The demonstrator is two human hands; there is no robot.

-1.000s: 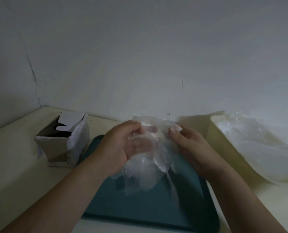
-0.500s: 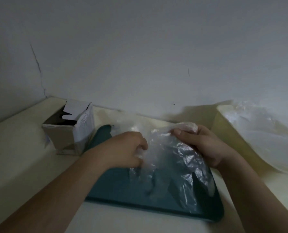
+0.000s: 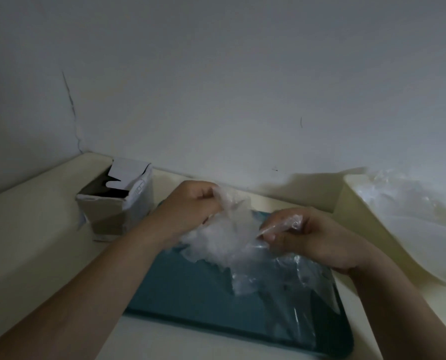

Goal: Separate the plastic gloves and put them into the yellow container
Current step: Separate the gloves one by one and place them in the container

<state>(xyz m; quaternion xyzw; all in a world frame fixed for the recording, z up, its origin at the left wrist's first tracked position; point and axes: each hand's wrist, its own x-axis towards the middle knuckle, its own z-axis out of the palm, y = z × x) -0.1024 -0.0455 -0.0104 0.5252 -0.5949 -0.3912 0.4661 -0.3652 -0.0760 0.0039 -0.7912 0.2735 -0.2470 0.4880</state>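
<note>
The left hand (image 3: 190, 205) and right hand (image 3: 314, 236) each pinched an edge of the gloves (image 3: 225, 239), seemingly flimsy and clingy, container (image 3: 348, 196) at three o'clock.

We see the plastic gloves (image 3: 225, 241) as one thin, clear, crumpled bunch. It is raised at two upper ends, and its lower part lies on the teal tray (image 3: 190, 294). The yellow container (image 3: 357, 211) stands at the right, just beside the tray, with more clear plastic (image 3: 409, 203) heaped inside.
</note>
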